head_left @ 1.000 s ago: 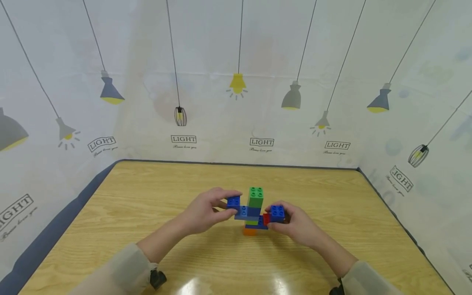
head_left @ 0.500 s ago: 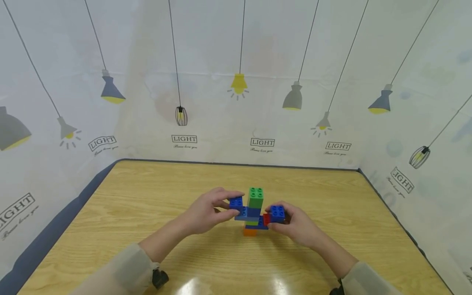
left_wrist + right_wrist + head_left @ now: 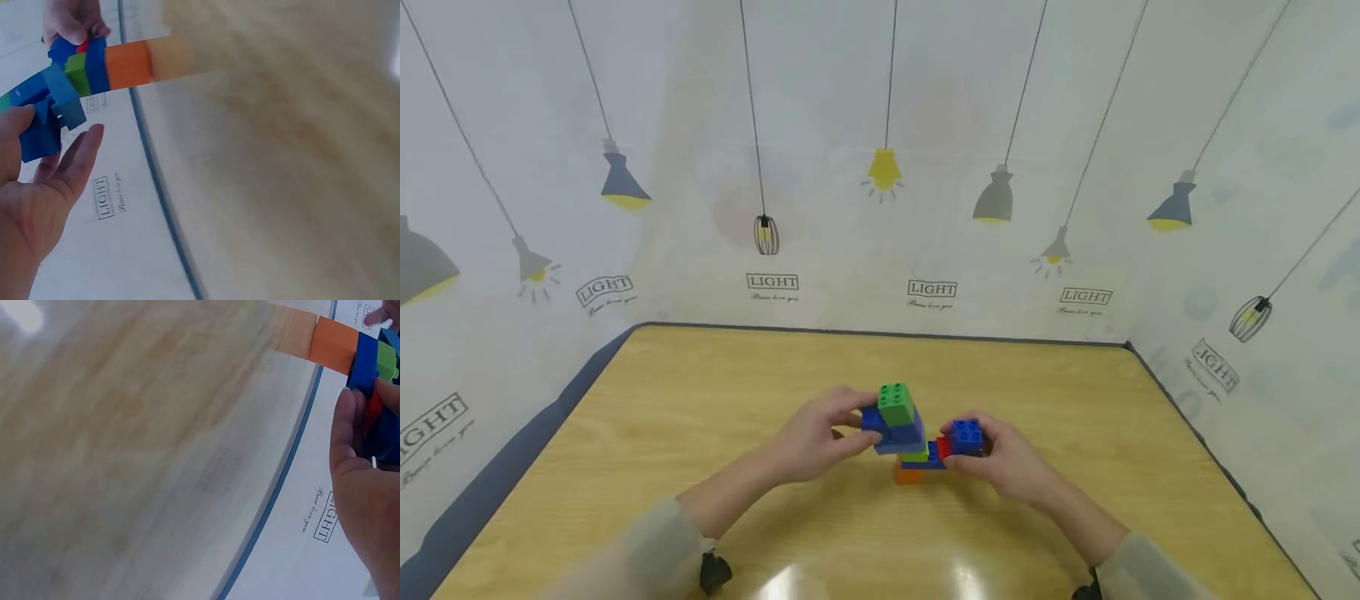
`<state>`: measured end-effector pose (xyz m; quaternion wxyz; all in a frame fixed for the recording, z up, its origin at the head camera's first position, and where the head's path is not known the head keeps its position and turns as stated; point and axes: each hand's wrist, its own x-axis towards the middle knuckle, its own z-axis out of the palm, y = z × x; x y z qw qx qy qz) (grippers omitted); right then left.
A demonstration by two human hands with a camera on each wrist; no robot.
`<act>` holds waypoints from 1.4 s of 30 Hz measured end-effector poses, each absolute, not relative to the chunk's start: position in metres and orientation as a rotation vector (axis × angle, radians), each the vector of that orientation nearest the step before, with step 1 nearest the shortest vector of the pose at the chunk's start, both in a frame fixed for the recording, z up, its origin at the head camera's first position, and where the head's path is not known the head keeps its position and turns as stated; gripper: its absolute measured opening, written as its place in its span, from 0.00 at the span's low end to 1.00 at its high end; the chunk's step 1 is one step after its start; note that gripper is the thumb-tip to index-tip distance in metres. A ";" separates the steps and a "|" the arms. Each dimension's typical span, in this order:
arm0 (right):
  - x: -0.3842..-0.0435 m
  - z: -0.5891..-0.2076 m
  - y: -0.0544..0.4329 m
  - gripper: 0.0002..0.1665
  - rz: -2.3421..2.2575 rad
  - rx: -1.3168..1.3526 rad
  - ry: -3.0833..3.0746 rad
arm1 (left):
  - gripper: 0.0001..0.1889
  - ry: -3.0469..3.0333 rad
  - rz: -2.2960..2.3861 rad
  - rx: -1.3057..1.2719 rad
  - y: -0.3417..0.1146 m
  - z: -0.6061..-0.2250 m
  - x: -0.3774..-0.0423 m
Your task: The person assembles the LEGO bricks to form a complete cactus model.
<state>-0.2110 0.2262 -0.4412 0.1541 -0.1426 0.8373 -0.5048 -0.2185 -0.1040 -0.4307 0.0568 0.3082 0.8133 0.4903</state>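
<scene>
A stack of toy building bricks stands mid-table, its orange brick (image 3: 909, 474) at the bottom. Its upper part leans left: a green brick (image 3: 896, 405) tops a blue one over a light blue brick (image 3: 898, 448), with a lime brick (image 3: 916, 456) below. My left hand (image 3: 827, 433) pinches a dark blue brick (image 3: 41, 136) between thumb and fingers, right against the light blue one. On the other side my right hand (image 3: 1006, 458) grips the blue brick (image 3: 967, 436) and red brick (image 3: 943, 448) on the lower arm. Its fingers partly hide them in the right wrist view.
The wooden table (image 3: 700, 392) has a dark blue edge strip (image 3: 865, 333) at the back. A white curtain (image 3: 827, 108) printed with lamps surrounds it on three sides. Light glares on the table's near part.
The dark blue brick first shifted right toward the stack. Since then the upper part with the green brick has tipped and turned left with my left hand. My right hand has barely moved.
</scene>
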 end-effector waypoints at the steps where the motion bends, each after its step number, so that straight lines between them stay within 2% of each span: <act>1: -0.210 -0.441 0.226 0.29 -1.445 -0.412 2.399 | 0.28 2.472 1.476 0.960 -0.103 -0.427 -0.219; 13: -0.212 -0.438 0.220 0.30 -1.425 -0.426 2.394 | 0.32 2.435 1.512 0.920 -0.097 -0.421 -0.219; 20: -0.212 -0.440 0.219 0.29 -1.434 -0.428 2.388 | 0.26 2.392 1.558 0.878 -0.092 -0.423 -0.216; 32: -0.212 -0.435 0.224 0.35 -1.415 -0.495 2.409 | 0.25 2.348 1.593 0.838 -0.088 -0.423 -0.217; 42: -0.210 -0.433 0.223 0.33 -1.386 -0.505 2.440 | 0.26 2.397 1.580 0.806 -0.085 -0.421 -0.218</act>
